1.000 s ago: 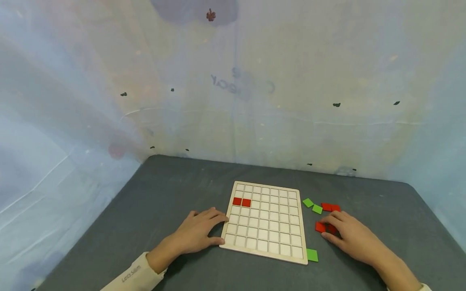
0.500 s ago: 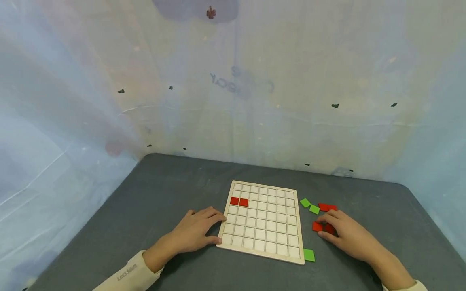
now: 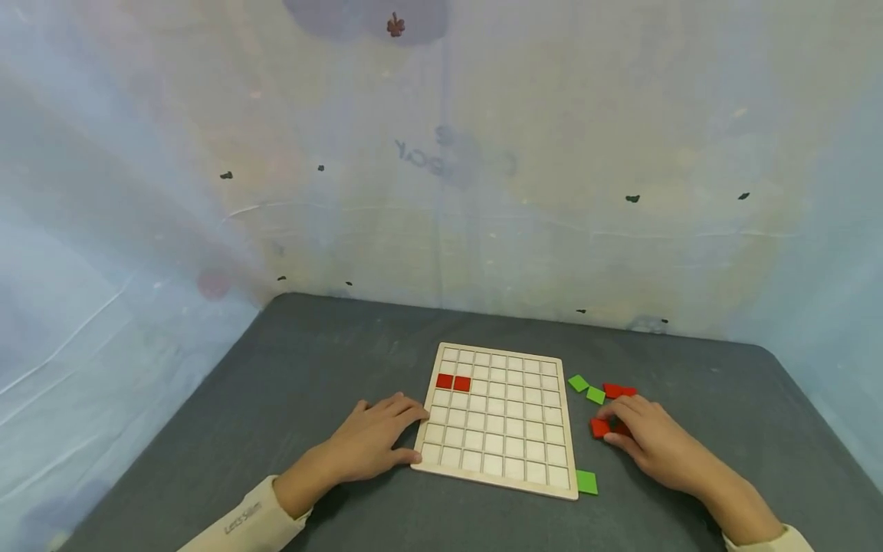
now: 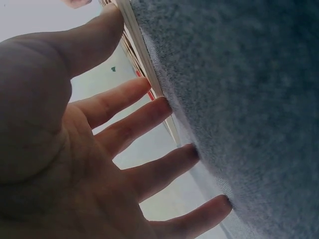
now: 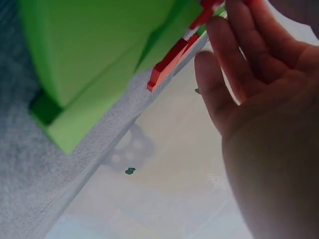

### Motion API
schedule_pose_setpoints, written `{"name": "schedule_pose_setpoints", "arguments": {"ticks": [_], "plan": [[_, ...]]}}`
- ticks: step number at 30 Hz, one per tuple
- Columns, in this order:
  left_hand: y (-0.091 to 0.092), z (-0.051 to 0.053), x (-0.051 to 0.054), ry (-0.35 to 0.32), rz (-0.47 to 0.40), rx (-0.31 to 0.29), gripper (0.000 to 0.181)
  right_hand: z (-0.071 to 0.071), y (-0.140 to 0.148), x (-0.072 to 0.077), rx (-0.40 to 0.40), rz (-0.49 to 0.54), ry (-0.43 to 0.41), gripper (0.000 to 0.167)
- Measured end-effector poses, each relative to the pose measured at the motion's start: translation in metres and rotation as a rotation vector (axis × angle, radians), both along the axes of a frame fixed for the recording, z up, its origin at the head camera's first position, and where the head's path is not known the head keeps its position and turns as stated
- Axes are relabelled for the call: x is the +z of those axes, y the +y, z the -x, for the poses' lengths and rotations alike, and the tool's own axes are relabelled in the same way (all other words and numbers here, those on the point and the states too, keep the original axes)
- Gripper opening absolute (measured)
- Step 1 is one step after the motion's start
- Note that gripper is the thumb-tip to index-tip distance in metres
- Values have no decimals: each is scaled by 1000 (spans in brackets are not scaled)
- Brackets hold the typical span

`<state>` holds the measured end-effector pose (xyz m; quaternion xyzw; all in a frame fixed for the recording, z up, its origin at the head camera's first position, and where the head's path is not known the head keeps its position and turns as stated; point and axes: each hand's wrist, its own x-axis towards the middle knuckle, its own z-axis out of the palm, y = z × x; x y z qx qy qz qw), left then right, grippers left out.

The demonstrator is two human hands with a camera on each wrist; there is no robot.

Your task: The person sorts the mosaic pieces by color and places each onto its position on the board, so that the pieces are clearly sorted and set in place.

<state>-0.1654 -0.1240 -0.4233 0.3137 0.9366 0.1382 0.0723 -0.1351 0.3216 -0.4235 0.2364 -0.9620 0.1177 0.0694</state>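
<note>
A pale wooden grid board (image 3: 494,487) lies on the dark table, with two red square tiles (image 3: 462,383) side by side in its left cells. My left hand (image 3: 369,437) rests at the board's left edge; in the left wrist view its fingers (image 4: 134,127) are spread, and thumb and fingertips touch the edge. To the right of the board my right hand (image 3: 658,445) pinches a red tile (image 3: 599,428) between thumb and index finger. More red shows under that palm, partly hidden. In the right wrist view the pinching fingertips are cut off at the top.
Two small green tiles (image 3: 595,395) and a red pair (image 3: 618,391) lie beyond the right hand. Another green tile (image 3: 587,482) touches the board's lower right edge. Green pieces (image 5: 99,59) loom close in the right wrist view. A pale curtain (image 3: 441,230) hangs behind the table.
The right thumb and index finger have drawn closer together on the red tile. The left hand stays at the board's edge. The head view has shifted slightly.
</note>
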Motion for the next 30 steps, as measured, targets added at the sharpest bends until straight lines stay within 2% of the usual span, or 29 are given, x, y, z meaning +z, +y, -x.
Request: {"name": "schedule_pose_setpoints", "arguments": {"ticks": [5,8,15,18,30], "plan": [[0,0,1,9,-12,0,57,-1,-1,5,-32,50,-35,29],[-1,0,1,17,-8,5,58,-1,-2,6,-44,49,-32,31],[-4,-2,3,27,-9,20,56,2,-8,3,-3,35,-14,30],[-5,-2,3,37,-13,17,56,1,-11,2,-10,22,-11,29],[-3,-2,0,32,0,8,57,-2,-7,2,-47,34,-69,28]]}}
